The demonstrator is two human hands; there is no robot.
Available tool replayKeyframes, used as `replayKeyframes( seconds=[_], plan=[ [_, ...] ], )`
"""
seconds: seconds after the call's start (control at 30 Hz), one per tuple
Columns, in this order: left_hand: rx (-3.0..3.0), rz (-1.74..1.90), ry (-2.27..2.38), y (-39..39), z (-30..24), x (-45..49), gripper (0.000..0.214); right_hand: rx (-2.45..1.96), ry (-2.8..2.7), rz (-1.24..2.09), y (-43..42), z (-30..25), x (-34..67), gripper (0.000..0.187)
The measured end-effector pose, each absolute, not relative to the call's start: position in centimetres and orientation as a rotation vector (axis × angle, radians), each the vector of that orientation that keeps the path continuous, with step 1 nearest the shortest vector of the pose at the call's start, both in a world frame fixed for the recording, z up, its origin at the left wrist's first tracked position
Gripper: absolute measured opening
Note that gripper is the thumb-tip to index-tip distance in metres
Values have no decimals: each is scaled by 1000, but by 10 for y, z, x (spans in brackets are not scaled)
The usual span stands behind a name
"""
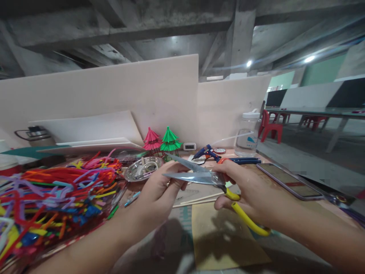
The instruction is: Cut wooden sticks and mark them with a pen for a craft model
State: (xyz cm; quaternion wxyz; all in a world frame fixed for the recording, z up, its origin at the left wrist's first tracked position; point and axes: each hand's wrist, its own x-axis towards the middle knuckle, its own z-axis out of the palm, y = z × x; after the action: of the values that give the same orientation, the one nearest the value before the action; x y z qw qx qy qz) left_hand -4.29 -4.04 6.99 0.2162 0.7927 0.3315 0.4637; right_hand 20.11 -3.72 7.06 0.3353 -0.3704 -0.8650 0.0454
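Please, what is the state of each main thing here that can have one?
Steel scissors with yellow handles: blades open, in right hand
Transparent plastic bottle with white lid: lid on, upright
Pinkish-red tiered tree: upright
Green tiered tree: upright
Thin rectangular phone: lying screen up
White ceiling lights: lit
Blue glue gun: power state unclear

Bright silver gleams along the long-bladed metal scissors (pixel 209 178), and those looped yellow handles (pixel 247 220) simply shout! Mustard now, on the flat rectangular sheet (pixel 222 247). Over left, the tangled heap of fuzzy stems (pixel 68 188) runs riot: red, orange, purple, yellow, blue! Hot pink on one small tiered tree (pixel 152 140), vivid green on its tiered neighbour (pixel 170 140). Deep blue for the pistol-shaped glue gun (pixel 210 152), and a blue logo marks the clear, white-lidded bottle (pixel 242 133).
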Motion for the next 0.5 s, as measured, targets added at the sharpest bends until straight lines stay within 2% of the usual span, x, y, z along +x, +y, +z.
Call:
replayKeyframes(
  seconds=[0.17,0.37,0.5],
  plan=[
    [2219,1253,954,-42,72,-42,23,-942,-2257,114,-34,68,204,42],
    [2295,1260,961,-39,79,-36,33,-954,-2297,66,-25,58,211,49],
    [2269,1225,975,-36,77,-36,31,-960,-2327,21,-22,56,212,49]
  ],
)
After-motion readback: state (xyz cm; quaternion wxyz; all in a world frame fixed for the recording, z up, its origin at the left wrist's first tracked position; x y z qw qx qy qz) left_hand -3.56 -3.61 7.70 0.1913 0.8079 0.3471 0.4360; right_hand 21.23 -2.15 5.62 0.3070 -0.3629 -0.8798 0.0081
